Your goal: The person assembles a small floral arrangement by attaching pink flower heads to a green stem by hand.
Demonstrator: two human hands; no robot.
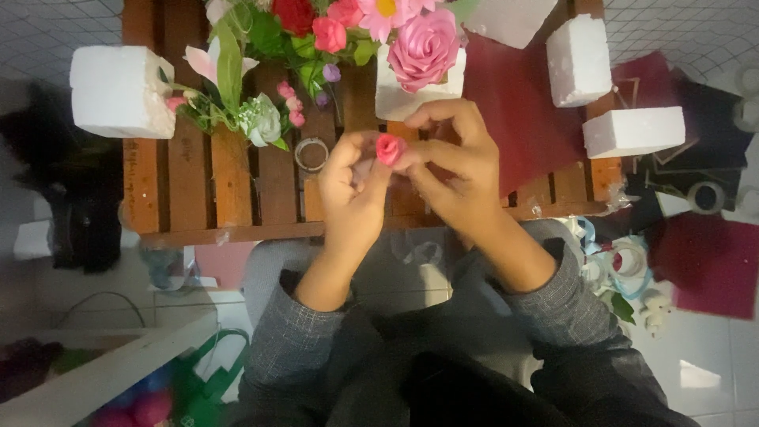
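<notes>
Home craft corner — foam blocks, artificial flowers

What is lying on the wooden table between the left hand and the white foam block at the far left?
In the head view, a small round tape roll and a spray of artificial flowers lie there.

Small pink rosebud pinched between both hands: left at 7 o'clock of it, right at 4 o'clock. Slatted wooden tabletop beneath. Bouquet at 12 o'clock, tape ring at 9 o'clock, foam blocks at 3 o'clock.
</notes>
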